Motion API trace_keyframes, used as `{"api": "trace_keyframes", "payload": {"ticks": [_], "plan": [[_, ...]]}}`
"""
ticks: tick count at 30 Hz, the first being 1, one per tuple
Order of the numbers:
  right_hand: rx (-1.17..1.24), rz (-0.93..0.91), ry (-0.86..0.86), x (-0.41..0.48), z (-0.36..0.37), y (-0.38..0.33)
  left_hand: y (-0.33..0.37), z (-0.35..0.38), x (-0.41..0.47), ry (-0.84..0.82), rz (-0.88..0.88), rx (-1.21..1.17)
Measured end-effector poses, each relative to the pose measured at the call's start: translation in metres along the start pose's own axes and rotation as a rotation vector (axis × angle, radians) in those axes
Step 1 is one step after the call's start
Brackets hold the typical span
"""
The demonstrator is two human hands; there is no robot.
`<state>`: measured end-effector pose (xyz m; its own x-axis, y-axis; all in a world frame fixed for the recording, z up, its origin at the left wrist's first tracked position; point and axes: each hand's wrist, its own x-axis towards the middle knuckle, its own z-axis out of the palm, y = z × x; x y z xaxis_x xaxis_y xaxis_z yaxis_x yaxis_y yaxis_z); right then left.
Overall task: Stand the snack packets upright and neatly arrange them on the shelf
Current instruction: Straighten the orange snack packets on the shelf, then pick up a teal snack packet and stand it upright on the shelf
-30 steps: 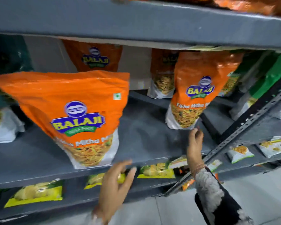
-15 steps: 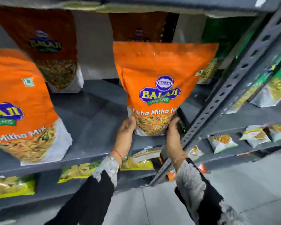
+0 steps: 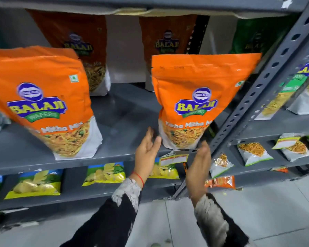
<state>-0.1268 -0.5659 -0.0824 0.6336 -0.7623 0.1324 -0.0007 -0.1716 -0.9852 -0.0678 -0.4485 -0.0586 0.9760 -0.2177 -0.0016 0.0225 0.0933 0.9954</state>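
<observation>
An orange Balaji snack packet (image 3: pixel 196 97) stands upright near the right end of the grey shelf (image 3: pixel 125 154). My left hand (image 3: pixel 147 154) is open just left of its base, fingers apart, not gripping it. Below its right corner, my right hand (image 3: pixel 199 168) is also open and holds nothing. A second orange packet (image 3: pixel 43 97) stands upright at the shelf's left front. Two more orange packets (image 3: pixel 82 47) (image 3: pixel 168 40) stand in shadow at the back.
A perforated grey upright post (image 3: pixel 257 97) rises just right of my right hand. Yellow chip packets (image 3: pixel 103 173) lie on the lower shelf. Green and white packets (image 3: pixel 292 93) fill the neighbouring rack. Bare shelf lies between the two front orange packets.
Both hands held the right orange packet by its base half a second ago; now they have let go and drawn back slightly. The packet stands by itself.
</observation>
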Motion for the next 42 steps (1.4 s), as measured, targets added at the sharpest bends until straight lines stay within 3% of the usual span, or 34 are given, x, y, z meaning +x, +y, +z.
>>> {"api": "trace_keyframes", "payload": {"ticks": [2,8,13,16,20,22,26,34,42], "plan": [[-0.074,-0.156,-0.069,-0.042,0.009,0.001,-0.001,-0.032,-0.023,0.116,0.065,0.053],[0.016,-0.491,-0.687,-0.142,0.093,-0.034,0.010,-0.175,-0.064,0.455,0.156,0.263],[0.088,-0.515,-0.977,-0.213,0.212,-0.070,0.031,-0.315,-0.043,0.710,0.220,0.260],[0.053,-0.489,-0.964,-0.238,0.292,-0.082,0.046,-0.407,-0.009,0.823,0.188,0.258],[0.046,-0.263,-0.816,-0.222,0.393,-0.106,0.063,-0.518,0.040,0.594,-0.104,0.392],[0.084,-0.209,-0.851,-0.200,0.430,-0.109,0.066,-0.551,0.061,0.411,-0.227,0.512],[-0.025,-0.089,-1.022,-0.167,0.476,-0.098,0.066,-0.578,0.102,0.065,-0.160,0.402],[-0.167,-0.155,-0.867,-0.166,0.493,-0.094,0.050,-0.575,0.113,0.095,-0.091,0.330],[-0.262,-0.150,-0.893,-0.230,0.430,-0.093,0.037,-0.574,0.025,0.161,-0.084,0.477]]}}
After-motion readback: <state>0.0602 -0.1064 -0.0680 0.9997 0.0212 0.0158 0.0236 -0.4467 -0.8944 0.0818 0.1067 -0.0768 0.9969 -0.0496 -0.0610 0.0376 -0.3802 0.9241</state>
